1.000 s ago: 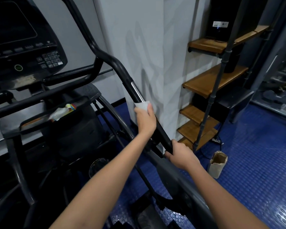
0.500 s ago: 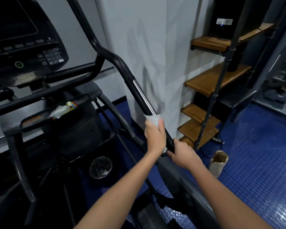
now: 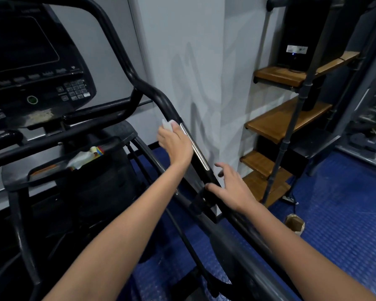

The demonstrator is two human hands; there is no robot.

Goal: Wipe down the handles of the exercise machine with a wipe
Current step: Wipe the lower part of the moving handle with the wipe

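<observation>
The left hand (image 3: 175,144) presses the white wipe (image 3: 167,124) against the right handle (image 3: 194,146) mid-length, the right hand (image 3: 232,187) loosely open beside it; the upper bar (image 3: 115,51) looks unwiped.

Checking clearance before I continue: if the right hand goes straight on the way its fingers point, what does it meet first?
Probably the black handle: the right hand is open, fingers aimed up-left at it, thumb seemingly already touching. Depth is unclear.

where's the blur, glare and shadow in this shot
Head view: the left hand and wipe look motion-smeared; a bright glint runs along the handle's chrome strip; soft shadows of the machine fall on the white pillar; the wide lens bows the shelf post.
</observation>
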